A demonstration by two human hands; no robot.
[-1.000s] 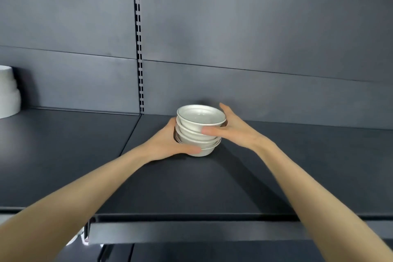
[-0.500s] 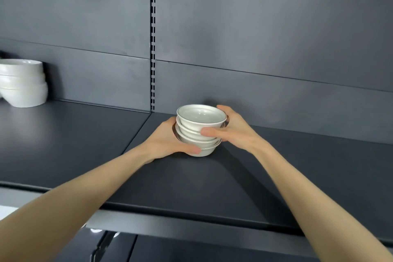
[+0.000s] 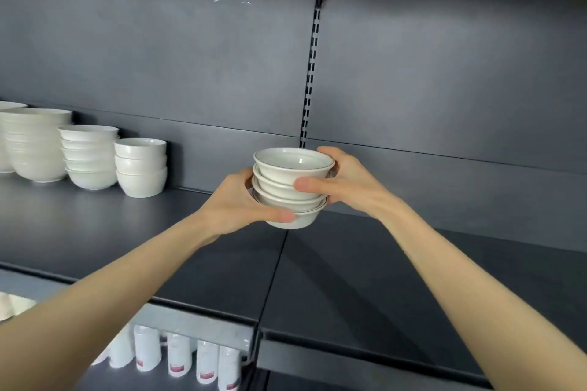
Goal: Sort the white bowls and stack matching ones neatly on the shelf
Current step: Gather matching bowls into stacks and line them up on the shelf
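A small stack of white bowls with thin dark rims [image 3: 290,186] is held between both hands above the dark shelf [image 3: 365,263], over the seam between two shelf panels. My left hand [image 3: 236,203] cups its left side and bottom, thumb along the lowest bowl. My right hand [image 3: 344,182] grips its right side, thumb across the front. Whether the bottom bowl touches the shelf I cannot tell. At the far left stand three other stacks of plain white bowls: a large one [image 3: 35,143], a medium one [image 3: 89,155] and a small one [image 3: 141,167].
A slotted upright [image 3: 310,73] runs down the grey back panel behind the held stack. Below the shelf's front edge, a row of white bottles with red labels [image 3: 187,359] stands on a lower level. More white ware [image 3: 12,305] shows at the lower left.
Both hands have carried the bowl stack to the left along the shelf, from the right panel to the seam. The view has swung left, bringing the three other stacks into sight.
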